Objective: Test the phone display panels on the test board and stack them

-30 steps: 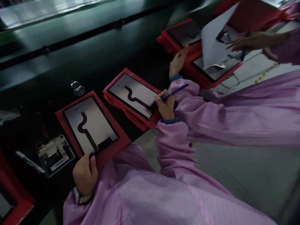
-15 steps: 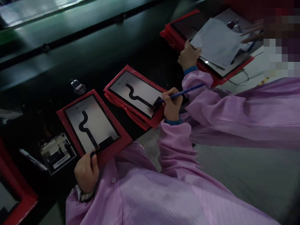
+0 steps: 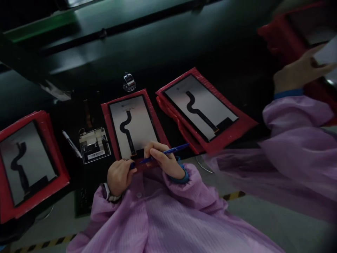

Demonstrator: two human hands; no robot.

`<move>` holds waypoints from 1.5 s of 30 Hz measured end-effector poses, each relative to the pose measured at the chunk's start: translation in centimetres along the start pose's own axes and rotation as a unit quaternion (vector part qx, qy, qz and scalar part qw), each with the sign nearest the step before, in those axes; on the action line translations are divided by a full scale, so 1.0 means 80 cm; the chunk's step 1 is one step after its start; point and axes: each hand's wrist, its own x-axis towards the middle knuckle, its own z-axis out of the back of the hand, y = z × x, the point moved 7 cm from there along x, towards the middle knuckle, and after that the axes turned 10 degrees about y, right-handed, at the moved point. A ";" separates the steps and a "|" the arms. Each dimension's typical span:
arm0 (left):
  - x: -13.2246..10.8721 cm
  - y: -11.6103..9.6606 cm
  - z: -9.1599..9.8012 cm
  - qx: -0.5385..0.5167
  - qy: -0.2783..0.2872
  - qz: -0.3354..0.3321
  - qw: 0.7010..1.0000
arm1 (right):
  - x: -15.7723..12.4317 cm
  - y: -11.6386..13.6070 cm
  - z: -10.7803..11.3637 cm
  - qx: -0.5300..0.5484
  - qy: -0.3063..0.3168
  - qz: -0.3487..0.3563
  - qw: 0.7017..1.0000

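Note:
My right hand (image 3: 163, 160) pinches a blue pen (image 3: 177, 148), its tip pointing left toward my other hand. In the closed fingers of my left hand (image 3: 119, 177) is a small dark blue pen cap (image 3: 132, 165). Both hands are at the near edge of a flat display panel (image 3: 143, 121) with a curved black flex cable (image 3: 128, 135) on its pale back. The panel lies on a red sleeve (image 3: 162, 133). The pen tip and the cap are close together but apart.
To the right, a similar panel (image 3: 207, 102) lies on stacked red sleeves; another panel (image 3: 34, 158) is at far left. Left of centre are a small circuit assembly (image 3: 94, 144) and a white pen (image 3: 71, 143). A metal clicker (image 3: 129, 82) stands behind. A co-worker's hand (image 3: 297, 75) holds white sheets.
My right hand has brought the pen left, from the right-hand panel to beside my left hand. My view has swung left, bringing the far-left panel further into sight.

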 end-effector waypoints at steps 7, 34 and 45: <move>-0.001 -0.007 -0.002 -0.013 -0.003 -0.014 1.000 | 0.010 0.000 -0.021 -0.071 0.059 0.001 0.996; 0.079 0.003 0.077 -0.159 0.021 -0.056 0.985 | 0.080 0.125 -0.091 -0.473 0.221 0.147 0.840; 0.083 0.230 0.081 0.099 -0.058 0.330 0.937 | 0.152 0.096 0.117 -0.537 -0.224 -0.027 0.813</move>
